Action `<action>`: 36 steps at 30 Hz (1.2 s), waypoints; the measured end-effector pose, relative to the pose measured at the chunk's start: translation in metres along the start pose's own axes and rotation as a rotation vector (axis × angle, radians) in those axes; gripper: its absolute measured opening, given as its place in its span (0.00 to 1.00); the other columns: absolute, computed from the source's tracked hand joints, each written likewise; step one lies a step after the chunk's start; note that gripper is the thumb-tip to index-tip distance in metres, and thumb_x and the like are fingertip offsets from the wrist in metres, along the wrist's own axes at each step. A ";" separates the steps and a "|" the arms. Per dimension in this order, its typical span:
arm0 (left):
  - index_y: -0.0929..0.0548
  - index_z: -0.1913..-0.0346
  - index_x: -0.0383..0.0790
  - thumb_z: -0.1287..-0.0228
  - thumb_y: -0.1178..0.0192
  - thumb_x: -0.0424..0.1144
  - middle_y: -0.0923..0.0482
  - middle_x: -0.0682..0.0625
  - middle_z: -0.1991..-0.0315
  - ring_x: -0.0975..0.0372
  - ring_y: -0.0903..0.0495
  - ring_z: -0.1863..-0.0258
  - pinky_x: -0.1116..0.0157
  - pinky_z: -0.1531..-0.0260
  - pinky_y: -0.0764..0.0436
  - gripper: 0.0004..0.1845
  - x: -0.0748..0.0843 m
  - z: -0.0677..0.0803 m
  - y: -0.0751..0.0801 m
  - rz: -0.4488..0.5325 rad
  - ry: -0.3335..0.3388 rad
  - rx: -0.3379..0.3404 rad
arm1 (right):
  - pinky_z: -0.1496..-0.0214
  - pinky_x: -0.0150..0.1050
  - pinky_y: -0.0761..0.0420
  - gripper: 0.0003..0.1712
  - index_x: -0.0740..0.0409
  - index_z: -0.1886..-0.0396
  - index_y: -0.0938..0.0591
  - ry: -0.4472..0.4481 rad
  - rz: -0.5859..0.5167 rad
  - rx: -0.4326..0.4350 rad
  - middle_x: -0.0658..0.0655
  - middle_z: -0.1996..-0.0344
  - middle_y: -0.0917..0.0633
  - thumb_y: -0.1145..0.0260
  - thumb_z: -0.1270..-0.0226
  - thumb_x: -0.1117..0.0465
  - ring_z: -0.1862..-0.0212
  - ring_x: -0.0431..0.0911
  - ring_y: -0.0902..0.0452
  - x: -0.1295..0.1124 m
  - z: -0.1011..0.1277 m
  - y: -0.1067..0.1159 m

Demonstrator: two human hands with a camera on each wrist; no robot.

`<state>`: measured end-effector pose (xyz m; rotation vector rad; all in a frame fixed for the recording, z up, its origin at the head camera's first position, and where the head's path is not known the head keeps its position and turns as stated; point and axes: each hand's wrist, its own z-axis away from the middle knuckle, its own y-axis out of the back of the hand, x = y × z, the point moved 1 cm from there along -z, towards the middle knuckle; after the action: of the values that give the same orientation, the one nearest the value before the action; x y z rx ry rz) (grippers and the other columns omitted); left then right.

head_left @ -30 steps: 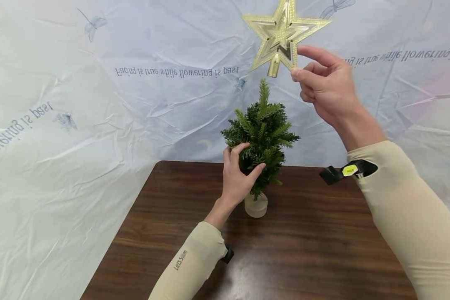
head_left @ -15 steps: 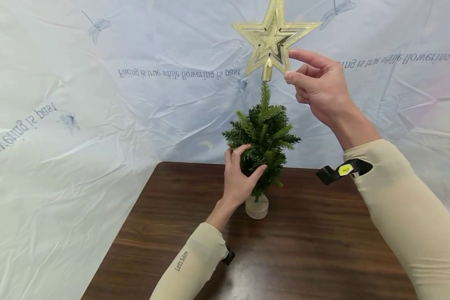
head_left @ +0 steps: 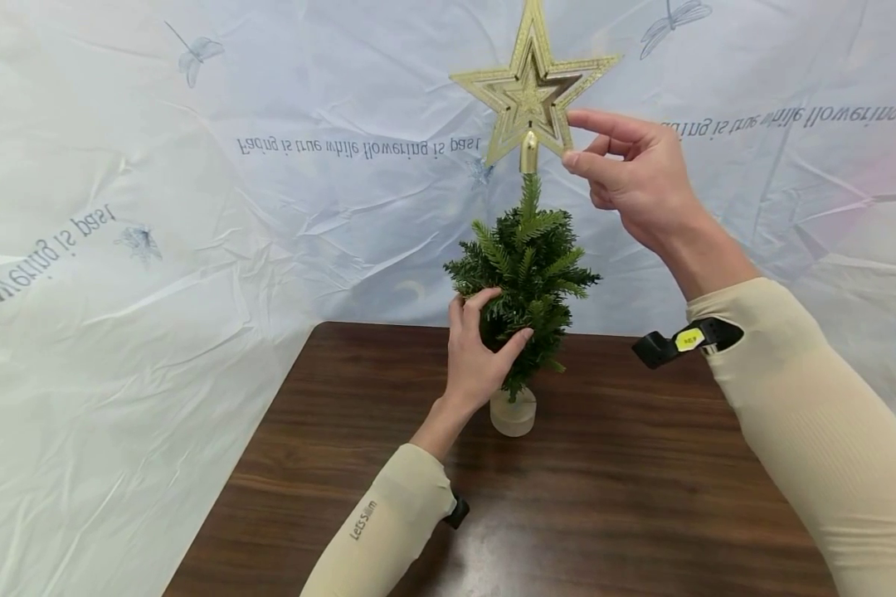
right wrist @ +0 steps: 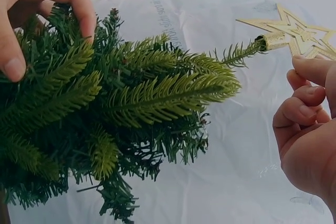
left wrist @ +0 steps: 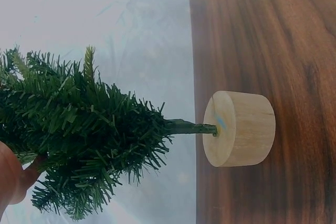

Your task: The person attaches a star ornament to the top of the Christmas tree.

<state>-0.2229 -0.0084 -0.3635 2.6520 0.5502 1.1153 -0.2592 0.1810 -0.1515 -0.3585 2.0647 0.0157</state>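
Note:
A small artificial Christmas tree (head_left: 526, 265) stands upright on its round wooden base (left wrist: 247, 129). My left hand (head_left: 476, 348) grips its branches from the left, fingers and thumb curled round the foliage. Above it, my right hand (head_left: 638, 166) pinches a gold star tree topper (head_left: 532, 95) by its lower right point, between thumb and index finger. In the right wrist view the topper's hollow socket (right wrist: 273, 40) meets the tip of the top sprig (right wrist: 241, 55), which reaches into its mouth. How deep the tip sits inside is hidden.
The tree stands near the back of a dark wooden table (head_left: 627, 481). Behind and beside the table hangs a pale printed sheet (head_left: 343, 215) with lettering and dragonflies. Each wrist carries a black strap, the right one with a yellow tag (head_left: 690, 339).
My right hand has brought the star left and down, from above and right of the tree onto the tip of its top sprig. The left hand keeps its grip on the branches.

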 end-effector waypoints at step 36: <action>0.36 0.34 0.56 0.41 0.35 0.52 0.40 0.46 0.39 0.56 0.33 0.42 0.51 0.50 0.28 0.34 0.001 0.002 0.001 -0.006 -0.011 0.003 | 0.78 0.38 0.49 0.25 0.66 0.45 0.20 0.048 -0.022 0.074 0.58 0.78 0.19 0.32 0.45 0.77 0.86 0.42 0.44 0.026 0.014 0.015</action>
<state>-0.2205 -0.0092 -0.3641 2.6560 0.5576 1.0988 -0.2635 0.1906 -0.1828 -0.3392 2.1023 -0.0828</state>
